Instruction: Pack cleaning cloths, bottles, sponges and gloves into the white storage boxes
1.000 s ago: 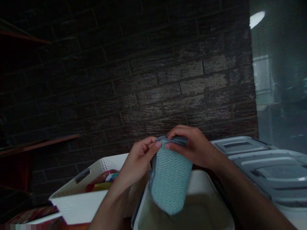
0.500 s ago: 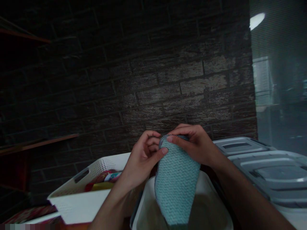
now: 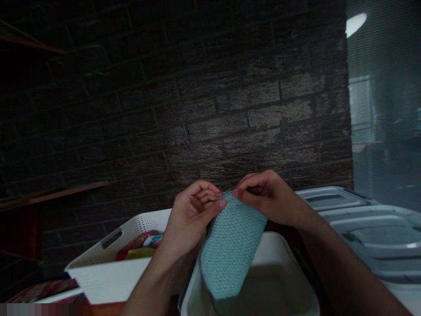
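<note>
A folded light-teal textured cloth (image 3: 235,245) with a dark-and-white checked edge hangs between my two hands. My left hand (image 3: 197,210) pinches its upper left edge between thumb and fingers. At the top right corner, my right hand (image 3: 263,193) grips the cloth with thumb and fingertips. Below the hands, the cloth's lower end hangs into a white open bin (image 3: 279,263). The bin's near part is cut off by the frame.
To the left stands a white perforated basket (image 3: 112,278) with colourful packets inside. Grey-lidded containers (image 3: 375,235) sit at right. A dark brick wall (image 3: 197,109) rises behind, with wooden shelves (image 3: 66,193) at left and a glass panel (image 3: 384,166) at right.
The cloth's lower end has swung to the left, tilting it. My right hand's grip has shifted to the corner, and my left hand has moved slightly left.
</note>
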`<state>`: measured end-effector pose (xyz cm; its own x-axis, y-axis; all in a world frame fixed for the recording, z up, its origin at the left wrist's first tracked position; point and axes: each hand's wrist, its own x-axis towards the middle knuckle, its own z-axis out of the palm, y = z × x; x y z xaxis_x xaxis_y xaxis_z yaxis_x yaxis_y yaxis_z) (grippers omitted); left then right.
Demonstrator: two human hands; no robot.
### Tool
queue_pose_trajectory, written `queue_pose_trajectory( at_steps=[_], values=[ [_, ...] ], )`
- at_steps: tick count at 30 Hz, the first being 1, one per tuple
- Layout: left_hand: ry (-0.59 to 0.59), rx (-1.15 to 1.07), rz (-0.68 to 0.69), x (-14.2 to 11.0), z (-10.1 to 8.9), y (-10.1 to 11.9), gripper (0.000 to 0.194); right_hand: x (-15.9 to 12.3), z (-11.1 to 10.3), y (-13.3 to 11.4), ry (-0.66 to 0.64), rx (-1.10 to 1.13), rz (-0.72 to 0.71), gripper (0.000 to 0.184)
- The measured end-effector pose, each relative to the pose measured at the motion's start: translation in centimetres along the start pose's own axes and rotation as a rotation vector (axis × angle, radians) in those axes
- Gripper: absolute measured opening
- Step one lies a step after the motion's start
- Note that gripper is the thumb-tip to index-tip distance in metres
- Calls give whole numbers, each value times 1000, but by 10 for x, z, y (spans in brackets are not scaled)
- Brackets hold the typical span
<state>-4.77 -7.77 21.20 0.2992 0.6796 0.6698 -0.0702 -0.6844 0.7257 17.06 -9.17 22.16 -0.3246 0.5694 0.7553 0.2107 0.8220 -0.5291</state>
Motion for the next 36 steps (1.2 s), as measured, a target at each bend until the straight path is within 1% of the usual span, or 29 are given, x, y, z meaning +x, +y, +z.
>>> queue_pose_trajectory(
  at_steps=[3, 5, 10, 13, 19, 21, 23, 26, 30, 32, 34, 36],
  values=[
    [8, -12, -7, 0, 0, 1, 27, 1, 2, 2, 35, 53, 64, 12],
    [9, -20, -13, -1, 1, 2, 28, 2, 4, 3, 60, 77, 81, 11],
    [44, -26, -45, -1, 3, 3, 19, 1, 7, 1, 43, 104, 64, 11],
    [84, 10, -16, 0, 5, 3, 17, 0, 7, 0, 50, 119, 52, 10],
    [155, 132, 79, -1, 11, 5, 14, 1, 6, 0, 57, 80, 38, 14],
    [171, 172, 90, -3, 13, 6, 15, 1, 6, 0, 64, 56, 50, 23],
    [174, 223, 92, -4, 14, 6, 14, 1, 5, -1, 27, 35, 54, 28],
    [176, 311, 105, -6, 13, 6, 11, 0, 5, -1, -36, 16, 26, 23],
    [186, 410, 148, -6, 10, 3, 11, -1, 5, -3, -9, -75, 16, 23],
    [183, 458, 159, -6, 10, 1, 11, -1, 6, -3, -16, -112, 14, 24],
    [173, 471, 152, -5, 9, -1, 11, -1, 6, -3, -28, -133, 15, 23],
    [149, 424, 122, -5, 10, -1, 11, -1, 7, -3, -30, -143, 17, 21]
  ],
)
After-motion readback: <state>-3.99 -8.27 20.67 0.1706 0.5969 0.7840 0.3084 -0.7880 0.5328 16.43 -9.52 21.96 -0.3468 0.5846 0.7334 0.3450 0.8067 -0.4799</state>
